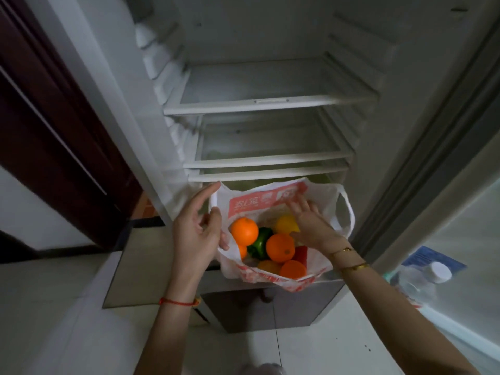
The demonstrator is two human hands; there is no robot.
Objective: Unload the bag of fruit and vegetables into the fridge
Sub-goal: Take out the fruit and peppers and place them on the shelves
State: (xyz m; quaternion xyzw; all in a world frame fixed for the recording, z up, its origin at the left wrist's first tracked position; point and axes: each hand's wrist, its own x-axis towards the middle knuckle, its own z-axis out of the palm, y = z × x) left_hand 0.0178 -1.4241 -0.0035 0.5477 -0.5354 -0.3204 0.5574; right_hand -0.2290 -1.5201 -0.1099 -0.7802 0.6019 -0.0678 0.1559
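Both hands work at the mouth of the bag (267, 204), which sits on the ledge in front of the open fridge (270, 104), below its bare shelves. Left hand (198, 234), fingers loosely spread, touches the bag's left rim, probably pinning it back so the opening stays wide. Right hand (311, 226) reaches in, open and palm down over the yellow fruit (285, 224), gripping nothing yet. Oranges (280, 247), a green pepper (259, 242) and something red (301, 254) fill the bag; nothing looks unloaded. A bottle (427, 277) stands in the door at right.
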